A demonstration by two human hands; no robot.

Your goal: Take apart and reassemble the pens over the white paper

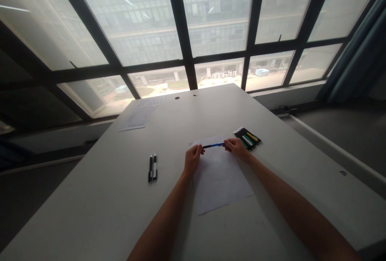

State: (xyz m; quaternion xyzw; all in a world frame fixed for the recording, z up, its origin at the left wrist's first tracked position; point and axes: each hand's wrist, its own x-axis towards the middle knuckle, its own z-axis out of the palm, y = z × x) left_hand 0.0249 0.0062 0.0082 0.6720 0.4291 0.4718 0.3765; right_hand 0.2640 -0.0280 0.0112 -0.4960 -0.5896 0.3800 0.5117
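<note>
A blue pen [213, 145] is held level between both hands above a white sheet of paper [220, 180]. My left hand [193, 158] pinches the pen's left end with closed fingers. My right hand [237, 147] grips its right end, fingers also closed. A row of several pens [247, 138] in black, green and yellow lies just right of my right hand. Two pens [152, 168], one black and one white, lie side by side to the left of my left hand.
The white table [120, 196] runs up to a wall of large windows. More printed sheets [140, 116] lie at its far left. Two small round holes [177, 97] sit near the far edge. Floor lies to both sides.
</note>
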